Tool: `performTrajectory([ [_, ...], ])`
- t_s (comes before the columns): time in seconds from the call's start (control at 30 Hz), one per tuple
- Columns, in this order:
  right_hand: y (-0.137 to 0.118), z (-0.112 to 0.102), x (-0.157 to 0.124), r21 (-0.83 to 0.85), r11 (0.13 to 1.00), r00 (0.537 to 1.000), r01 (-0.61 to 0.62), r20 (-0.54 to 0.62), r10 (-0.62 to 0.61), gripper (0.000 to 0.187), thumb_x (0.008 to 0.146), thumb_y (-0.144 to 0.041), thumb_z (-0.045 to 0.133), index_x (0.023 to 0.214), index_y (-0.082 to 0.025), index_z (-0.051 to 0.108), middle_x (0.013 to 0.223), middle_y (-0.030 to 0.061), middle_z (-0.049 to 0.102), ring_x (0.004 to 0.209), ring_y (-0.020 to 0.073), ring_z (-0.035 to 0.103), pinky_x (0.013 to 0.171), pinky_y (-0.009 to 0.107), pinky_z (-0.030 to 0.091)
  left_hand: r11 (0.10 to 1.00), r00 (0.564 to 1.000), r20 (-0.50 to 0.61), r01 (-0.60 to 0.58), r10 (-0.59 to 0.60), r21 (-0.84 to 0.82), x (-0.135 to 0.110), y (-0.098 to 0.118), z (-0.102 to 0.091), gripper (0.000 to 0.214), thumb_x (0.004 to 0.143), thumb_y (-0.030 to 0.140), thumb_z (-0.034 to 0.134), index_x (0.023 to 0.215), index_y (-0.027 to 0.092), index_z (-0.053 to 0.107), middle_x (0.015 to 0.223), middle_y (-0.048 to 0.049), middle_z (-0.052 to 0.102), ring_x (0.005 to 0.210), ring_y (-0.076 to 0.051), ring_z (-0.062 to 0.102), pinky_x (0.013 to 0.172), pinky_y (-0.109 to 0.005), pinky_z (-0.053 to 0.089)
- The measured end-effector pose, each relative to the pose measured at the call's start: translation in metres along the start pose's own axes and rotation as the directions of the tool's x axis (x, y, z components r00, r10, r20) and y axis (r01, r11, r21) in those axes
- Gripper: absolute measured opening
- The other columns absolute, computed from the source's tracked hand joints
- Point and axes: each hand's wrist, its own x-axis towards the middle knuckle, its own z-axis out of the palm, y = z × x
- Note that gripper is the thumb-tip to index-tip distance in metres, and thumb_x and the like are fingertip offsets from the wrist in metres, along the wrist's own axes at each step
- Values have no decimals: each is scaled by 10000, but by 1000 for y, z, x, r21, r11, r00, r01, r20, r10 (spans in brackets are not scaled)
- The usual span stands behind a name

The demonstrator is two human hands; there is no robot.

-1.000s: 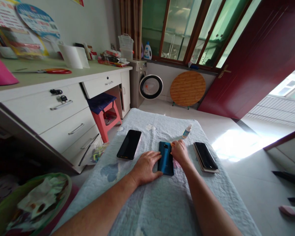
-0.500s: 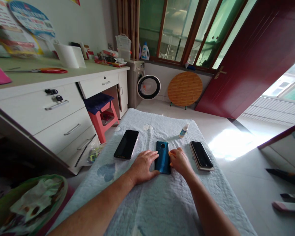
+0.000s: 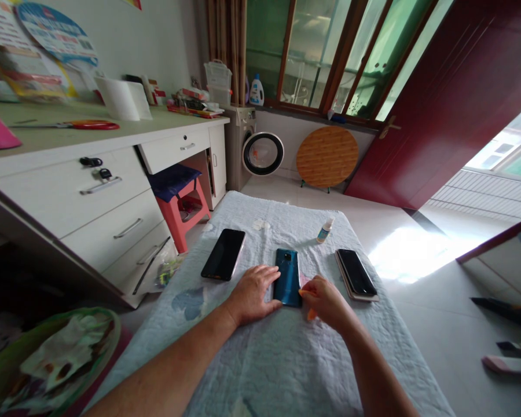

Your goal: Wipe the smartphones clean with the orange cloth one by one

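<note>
A blue smartphone (image 3: 288, 281) lies back side up on the cloth-covered table, camera toward the far end. My left hand (image 3: 255, 294) holds it at its left side, fingertips on the left edge and thumb at the lower left corner. Beside the opposite edge my right hand (image 3: 326, 300) pinches an orange cloth (image 3: 311, 314), mostly hidden under the fingers, against the phone's lower right side. A black-screened phone (image 3: 223, 255) lies to the left. To the right, another dark phone (image 3: 356, 272) rests on a pale flat thing. A small spray bottle (image 3: 325, 231) stands behind.
The light blue quilted cloth (image 3: 243, 370) covers the table. A white desk (image 3: 99, 185) stands left, with a pink stool (image 3: 180, 214) beside it. A waste basket (image 3: 113, 324) sits at lower left. Beyond are a washing machine (image 3: 238, 145) with its door open and a round wooden board (image 3: 327, 156).
My right hand has slid toward me along the phone's right edge, and more orange cloth shows beneath it. My left hand and the phone stay in place.
</note>
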Motion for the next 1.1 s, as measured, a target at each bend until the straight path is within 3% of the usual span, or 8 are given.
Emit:
performTrajectory([
  [0.2, 4, -9, -6, 4, 993, 988, 120, 97, -120, 199, 762, -245, 540, 758, -161, 720, 818, 53, 620, 743, 144, 593, 682, 230, 408, 1000, 1000, 1, -2, 2, 9, 0, 2, -2, 628, 720, 418, 709, 1268, 160, 545, 1370, -113, 515, 1269, -276, 448, 1093, -427, 314],
  [0.43, 7, -12, -11, 77, 990, 973, 116, 190, -129, 195, 750, -232, 535, 780, -146, 707, 845, 50, 632, 689, 127, 601, 608, 202, 430, 1000, 1000, -2, -3, 3, 9, -1, 0, 0, 631, 714, 418, 717, 1271, 179, 540, 1375, -104, 512, 1268, -271, 450, 1090, -426, 317],
  [0.83, -4, -18, -19, 87, 978, 958, 191, 202, -205, 169, 763, -218, 565, 771, -162, 724, 796, 31, 612, 664, 121, 588, 574, 198, 419, 1000, 1000, -2, -3, 3, 1, 0, 1, -2, 617, 715, 413, 716, 1264, 190, 543, 1372, -103, 516, 1268, -276, 452, 1085, -439, 320],
  [1.1, -12, -14, -20, 77, 950, 933, 303, 180, -312, 110, 762, -169, 579, 760, -179, 688, 842, 21, 601, 760, 124, 578, 700, 216, 415, 1000, 1000, 16, -3, 3, -7, 0, -1, -1, 637, 719, 418, 717, 1279, 176, 533, 1385, -103, 502, 1281, -273, 435, 1100, -425, 303],
])
